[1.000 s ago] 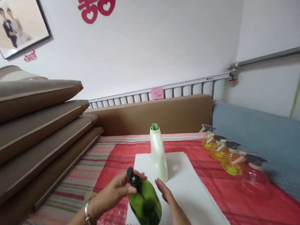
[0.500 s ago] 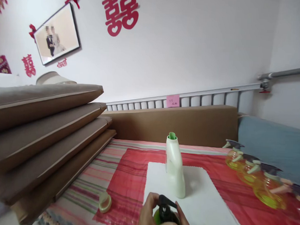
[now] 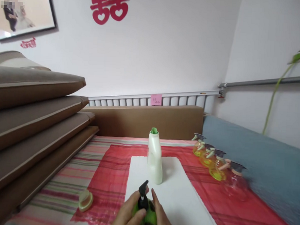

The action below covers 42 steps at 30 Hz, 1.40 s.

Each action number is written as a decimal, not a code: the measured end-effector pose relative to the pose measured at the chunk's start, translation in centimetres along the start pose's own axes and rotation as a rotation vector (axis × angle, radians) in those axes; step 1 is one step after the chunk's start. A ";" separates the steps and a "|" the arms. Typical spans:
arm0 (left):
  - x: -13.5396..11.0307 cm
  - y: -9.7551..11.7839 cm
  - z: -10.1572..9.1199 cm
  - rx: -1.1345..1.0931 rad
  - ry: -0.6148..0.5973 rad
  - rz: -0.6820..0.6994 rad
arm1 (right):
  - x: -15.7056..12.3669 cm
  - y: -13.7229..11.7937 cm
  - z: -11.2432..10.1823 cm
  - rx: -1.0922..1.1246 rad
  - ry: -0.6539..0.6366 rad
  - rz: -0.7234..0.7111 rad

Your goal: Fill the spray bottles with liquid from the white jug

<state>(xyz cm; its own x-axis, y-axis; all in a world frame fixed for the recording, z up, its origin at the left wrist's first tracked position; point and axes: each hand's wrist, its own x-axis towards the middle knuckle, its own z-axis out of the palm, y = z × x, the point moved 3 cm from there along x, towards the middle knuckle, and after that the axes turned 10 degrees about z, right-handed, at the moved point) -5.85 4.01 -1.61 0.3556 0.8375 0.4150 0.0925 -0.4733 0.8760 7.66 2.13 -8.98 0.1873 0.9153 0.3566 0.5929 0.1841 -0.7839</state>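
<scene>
Both my hands are low at the frame's bottom edge around a green bottle [image 3: 148, 218] with a black pump head [image 3: 143, 194]. My left hand [image 3: 126, 216] curls against the pump's base and the bottle's left shoulder. My right hand [image 3: 161, 217] wraps the bottle's right side, fingers pointing up. Just beyond them a white bottle [image 3: 155, 158] with an open green spout stands upright on a white cloth [image 3: 183, 195]. A pale round cap [image 3: 85, 200] lies on the striped cloth to the left.
Several spray bottles [image 3: 210, 157] with yellow liquid line the red cloth [image 3: 112, 167] on the right, beside a blue cushion [image 3: 258, 158]. Stacked brown cushions [image 3: 31, 119] fill the left. A brown board [image 3: 144, 120] and a metal rail [image 3: 181, 95] close the back.
The view swung up and back down. My left hand has shifted from gripping the pump top to its base; the pump head now points up. The white bottle has not moved.
</scene>
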 end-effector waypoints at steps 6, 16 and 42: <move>-0.1 0.7 -0.9 0.133 0.263 -0.052 | -0.6 -0.9 0.3 0.000 -0.121 -0.046; 0.3 4.2 -2.8 -0.248 0.485 0.081 | -1.1 -2.1 -0.8 -0.038 -0.236 0.070; 2.8 -14.3 0.1 0.315 0.055 -0.225 | 5.3 8.2 6.7 0.229 -0.345 0.165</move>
<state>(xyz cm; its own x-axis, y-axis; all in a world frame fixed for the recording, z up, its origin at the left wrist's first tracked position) -6.06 13.06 -13.01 0.2443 0.9393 0.2408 0.4462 -0.3294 0.8321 8.27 10.84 -16.88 -0.0308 0.9979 0.0575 0.3808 0.0649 -0.9224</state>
